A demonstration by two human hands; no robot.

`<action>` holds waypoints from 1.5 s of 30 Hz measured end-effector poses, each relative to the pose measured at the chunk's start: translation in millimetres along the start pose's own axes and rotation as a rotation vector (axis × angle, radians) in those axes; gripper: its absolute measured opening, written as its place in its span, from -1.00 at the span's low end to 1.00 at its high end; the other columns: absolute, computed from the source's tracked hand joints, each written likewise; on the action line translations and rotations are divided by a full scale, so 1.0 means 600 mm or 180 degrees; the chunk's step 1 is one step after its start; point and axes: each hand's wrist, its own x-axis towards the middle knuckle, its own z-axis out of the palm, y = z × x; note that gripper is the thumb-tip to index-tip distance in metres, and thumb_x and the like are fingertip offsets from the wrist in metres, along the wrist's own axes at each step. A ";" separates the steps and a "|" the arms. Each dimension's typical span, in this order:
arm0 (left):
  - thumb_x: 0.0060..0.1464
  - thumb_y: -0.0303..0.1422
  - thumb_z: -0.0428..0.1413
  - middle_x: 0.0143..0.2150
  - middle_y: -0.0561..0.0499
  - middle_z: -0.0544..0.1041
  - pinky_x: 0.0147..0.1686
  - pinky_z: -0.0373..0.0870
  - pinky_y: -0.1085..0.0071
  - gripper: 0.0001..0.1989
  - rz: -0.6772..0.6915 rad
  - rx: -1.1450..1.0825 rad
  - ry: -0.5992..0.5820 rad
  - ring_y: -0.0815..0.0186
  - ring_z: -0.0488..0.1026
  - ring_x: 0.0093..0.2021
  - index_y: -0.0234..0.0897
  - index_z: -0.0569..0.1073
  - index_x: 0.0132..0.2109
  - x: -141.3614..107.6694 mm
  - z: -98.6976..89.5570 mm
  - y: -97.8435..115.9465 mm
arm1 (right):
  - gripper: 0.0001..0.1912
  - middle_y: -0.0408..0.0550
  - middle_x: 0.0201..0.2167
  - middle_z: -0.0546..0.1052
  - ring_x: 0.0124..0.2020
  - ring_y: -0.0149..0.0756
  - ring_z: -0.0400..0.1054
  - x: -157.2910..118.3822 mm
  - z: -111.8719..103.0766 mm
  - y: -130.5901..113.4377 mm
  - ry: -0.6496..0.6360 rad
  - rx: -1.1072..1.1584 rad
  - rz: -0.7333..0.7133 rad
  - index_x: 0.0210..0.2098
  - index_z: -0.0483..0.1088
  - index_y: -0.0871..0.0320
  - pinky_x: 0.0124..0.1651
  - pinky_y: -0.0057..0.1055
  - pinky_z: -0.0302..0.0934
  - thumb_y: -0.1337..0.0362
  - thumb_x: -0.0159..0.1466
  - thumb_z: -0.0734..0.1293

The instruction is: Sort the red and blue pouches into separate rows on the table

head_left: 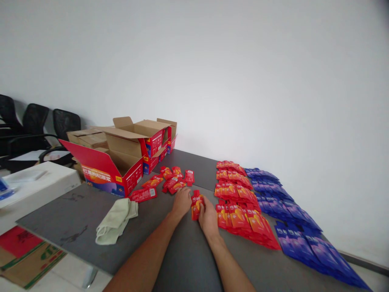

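A small red pouch (197, 207) with an orange print is upright between my hands, just above the dark table. My right hand (209, 217) grips its right edge, thumb across the front. My left hand (181, 202) is closed at the pouch's left edge; its fingertips are partly hidden. Behind my left hand lies a loose heap of red pouches (174, 182), some face down. To the right of my right hand, red pouches (240, 217) lie overlapped in several rows. Farther right are similar rows of blue-purple pouches (310, 245).
An open red carton (105, 176) stands on the table's (179, 259) left side, with more open cartons (153, 142) behind it. A pale folded cloth (115, 221) lies near the left edge. Beyond are a white box (48, 182) and black chairs (65, 123). A wall rises behind.
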 end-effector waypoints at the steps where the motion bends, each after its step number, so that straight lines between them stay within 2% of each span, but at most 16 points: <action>1: 0.11 -0.52 -0.06 0.09 -0.17 0.50 0.21 0.11 0.28 -0.64 0.0026 0.0166 -0.0085 0.20 0.32 0.16 -0.33 0.53 -0.03 -0.003 -0.003 -0.001 | -0.56 0.17 -0.02 0.48 0.00 -0.16 0.36 -0.001 -0.005 -0.005 -0.0006 -0.0205 -0.0095 0.13 0.36 0.22 0.08 -0.29 0.19 0.25 0.38 0.06; 3: 0.09 -0.51 -0.04 0.19 -0.14 0.43 0.25 0.07 0.25 -0.59 0.0051 0.0377 -0.0349 0.17 0.24 0.23 -0.30 0.51 0.05 -0.011 -0.009 -0.002 | -0.62 0.17 0.03 0.43 0.03 -0.13 0.30 -0.006 -0.017 -0.019 -0.0024 -0.0638 -0.0227 0.04 0.44 0.17 0.12 -0.24 0.14 0.30 0.37 0.09; 5: 0.10 -0.47 -0.03 0.25 -0.06 0.38 0.26 0.05 0.17 -0.56 0.0073 0.0462 -0.0624 0.12 0.17 0.29 -0.22 0.48 0.11 -0.020 -0.012 -0.003 | -0.64 0.15 0.12 0.38 0.08 -0.10 0.24 -0.013 -0.028 -0.034 -0.0234 -0.0924 -0.0377 0.00 0.45 0.15 0.11 -0.22 0.11 0.36 0.32 0.14; 8: 0.18 -0.36 -0.04 0.27 0.07 0.37 0.25 0.03 0.02 -0.60 0.0151 0.0537 -0.0914 0.03 0.09 0.33 -0.03 0.47 0.11 -0.033 -0.016 -0.001 | -0.62 0.10 0.13 0.40 0.15 -0.08 0.17 -0.024 -0.037 -0.050 -0.0686 -0.1027 -0.0511 0.05 0.41 0.11 0.05 -0.24 0.12 0.38 0.31 0.13; 10: 0.23 -0.32 -0.09 0.24 0.11 0.39 0.24 0.02 -0.01 -0.63 0.0235 0.0626 -0.0947 0.03 0.08 0.33 0.04 0.48 0.07 -0.038 -0.016 0.002 | -0.61 0.09 0.17 0.38 0.19 -0.07 0.13 -0.029 -0.037 -0.054 -0.0828 -0.1041 -0.0497 0.12 0.35 0.10 0.06 -0.20 0.10 0.31 0.36 0.09; 13: 0.27 -0.32 -0.14 0.22 0.03 0.41 0.23 0.02 0.00 -0.62 0.0363 0.0786 -0.0735 0.04 0.09 0.33 0.00 0.47 0.08 -0.038 -0.013 0.007 | -0.56 0.10 0.25 0.30 0.24 -0.04 0.08 -0.032 -0.032 -0.052 -0.0921 -0.1089 -0.0424 0.20 0.27 0.09 0.11 -0.11 0.05 0.23 0.41 0.03; 16: 0.23 -0.36 -0.10 0.25 -0.10 0.36 0.23 0.03 0.04 -0.63 0.0329 0.0948 -0.0465 0.05 0.10 0.33 -0.13 0.45 0.10 -0.028 -0.009 0.003 | -0.53 0.10 0.29 0.25 0.29 -0.02 0.03 -0.031 -0.026 -0.049 -0.0933 -0.1142 -0.0311 0.24 0.23 0.08 0.15 -0.04 -0.01 0.20 0.42 -0.01; 20: 0.19 -0.39 -0.04 0.32 -0.24 0.25 0.27 -0.05 0.06 -0.58 0.0258 0.1156 -0.0246 0.03 0.06 0.35 -0.31 0.38 0.17 -0.010 -0.015 -0.020 | -0.50 0.10 0.31 0.22 0.36 -0.01 -0.09 -0.028 -0.021 -0.044 -0.0897 -0.1179 -0.0252 0.28 0.20 0.12 0.21 0.01 -0.09 0.20 0.42 -0.02; 23: 0.20 -0.36 -0.05 0.30 -0.31 0.26 0.25 -0.04 0.04 -0.54 0.0075 0.1291 -0.0151 -0.01 0.11 0.31 -0.37 0.33 0.22 -0.007 -0.023 -0.035 | -0.49 0.10 0.32 0.20 0.37 -0.01 -0.14 -0.027 -0.019 -0.040 -0.0839 -0.1188 -0.0263 0.28 0.20 0.13 0.22 0.02 -0.10 0.20 0.42 -0.02; 26: 0.21 -0.36 -0.06 0.20 -0.28 0.37 0.19 0.04 0.04 -0.59 0.0063 0.1321 -0.0108 -0.01 0.22 0.23 -0.32 0.38 0.17 -0.015 -0.030 -0.029 | -0.49 0.11 0.32 0.21 0.37 0.00 -0.13 -0.027 -0.016 -0.038 -0.0801 -0.1189 -0.0240 0.28 0.21 0.14 0.22 0.04 -0.11 0.20 0.42 -0.02; 30: 0.22 -0.36 -0.07 -0.01 -0.23 0.49 0.09 0.15 0.09 -0.68 -0.0034 0.1230 -0.0131 0.04 0.35 0.06 -0.27 0.47 0.02 -0.027 -0.041 -0.004 | -0.50 0.08 0.30 0.24 0.36 0.04 -0.11 -0.027 -0.013 -0.037 -0.0736 -0.1195 -0.0227 0.26 0.24 0.14 0.22 0.06 -0.11 0.20 0.42 -0.01; 35: 0.12 -0.25 0.06 -0.03 -0.33 0.48 0.02 0.24 0.14 -0.66 -0.0600 0.1189 0.0097 -0.04 0.36 0.06 -0.39 0.47 -0.04 -0.025 -0.056 -0.002 | -0.50 0.08 0.30 0.24 0.35 0.06 -0.10 -0.027 -0.011 -0.037 -0.0739 -0.1167 -0.0176 0.26 0.25 0.12 0.21 0.08 -0.08 0.19 0.41 0.01; 39: -0.06 -0.34 0.21 -0.10 -0.25 0.54 0.01 0.27 0.28 -0.70 -0.0712 0.0368 -0.0090 0.05 0.43 0.01 -0.35 0.49 -0.14 -0.016 -0.057 -0.021 | -0.52 0.05 0.30 0.24 0.34 0.07 -0.08 -0.028 -0.011 -0.039 -0.0725 -0.1143 -0.0142 0.25 0.26 0.08 0.21 0.06 -0.06 0.20 0.41 0.02; 42: -0.21 -0.42 0.26 -0.24 -0.12 0.58 -0.15 0.34 0.35 -0.74 -0.1039 -0.0908 -0.0196 0.11 0.49 -0.12 -0.31 0.51 -0.26 -0.012 -0.057 -0.028 | -0.54 0.05 0.28 0.27 0.33 0.06 -0.05 -0.027 -0.014 -0.041 -0.0671 -0.1045 -0.0125 0.21 0.30 0.06 0.20 0.02 -0.04 0.20 0.40 0.05; 45: -0.17 -0.35 0.25 -0.42 -0.04 0.56 -0.37 0.37 0.39 -0.83 -0.1310 -0.2398 -0.0466 0.20 0.51 -0.35 -0.32 0.50 -0.35 -0.014 -0.062 -0.024 | -0.57 0.06 0.22 0.34 0.29 0.03 0.02 -0.021 -0.020 -0.044 -0.0512 -0.0799 -0.0128 0.14 0.37 0.09 0.20 -0.04 -0.02 0.22 0.39 0.07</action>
